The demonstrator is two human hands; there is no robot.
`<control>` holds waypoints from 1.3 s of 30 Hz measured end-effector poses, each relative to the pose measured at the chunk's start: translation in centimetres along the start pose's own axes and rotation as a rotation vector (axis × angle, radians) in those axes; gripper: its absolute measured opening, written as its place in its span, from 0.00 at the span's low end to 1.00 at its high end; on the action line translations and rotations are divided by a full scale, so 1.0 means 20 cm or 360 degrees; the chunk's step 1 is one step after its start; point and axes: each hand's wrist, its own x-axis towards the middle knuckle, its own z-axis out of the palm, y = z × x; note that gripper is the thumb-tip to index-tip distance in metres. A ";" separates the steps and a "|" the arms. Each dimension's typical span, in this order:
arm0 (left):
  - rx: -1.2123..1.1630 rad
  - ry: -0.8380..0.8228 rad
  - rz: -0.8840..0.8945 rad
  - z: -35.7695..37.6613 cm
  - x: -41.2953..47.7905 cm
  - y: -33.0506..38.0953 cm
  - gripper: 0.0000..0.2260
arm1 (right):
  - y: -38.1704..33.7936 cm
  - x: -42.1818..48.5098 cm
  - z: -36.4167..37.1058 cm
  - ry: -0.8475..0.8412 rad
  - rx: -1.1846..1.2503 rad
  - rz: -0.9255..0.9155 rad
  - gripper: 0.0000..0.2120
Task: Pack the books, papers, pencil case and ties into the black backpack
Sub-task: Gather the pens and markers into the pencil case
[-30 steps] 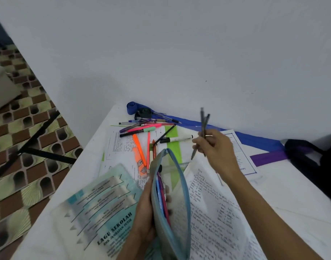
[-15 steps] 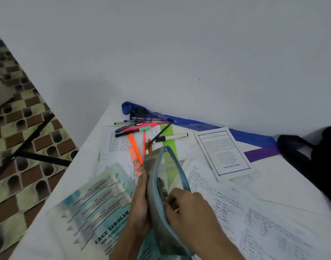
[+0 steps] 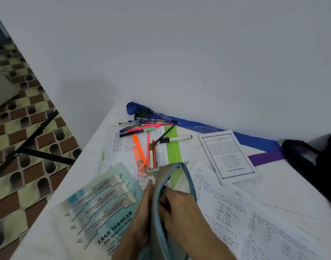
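At lower centre the left hand gripped the open pencil case upright. The right hand had its fingers inside, so I cannot tell what it held. The pens, papers, book and ties lay unpacked, and the black backpack sat at the right edge.

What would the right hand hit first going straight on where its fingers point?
Probably the inside of the pencil case: the right hand has its fingers pointing into the open mouth. What lies inside is hidden.

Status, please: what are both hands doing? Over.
Left hand holds pencil case open. Right hand reaches inside it. Loose pens lie on papers; black backpack far right.
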 end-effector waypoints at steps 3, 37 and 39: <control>-0.0080 0.0062 -0.0027 0.00 -0.01 0.00 0.20 | 0.02 -0.02 -0.04 -0.0087 0.0033 -0.0060 0.10; -0.0189 0.0079 0.0257 -0.08 0.02 0.06 0.20 | 0.33 0.50 -0.20 0.1259 0.0610 -0.0234 0.05; -0.0189 0.0089 0.0247 -0.08 0.02 0.06 0.20 | 0.21 0.38 -0.30 0.1241 0.1078 -0.0160 0.06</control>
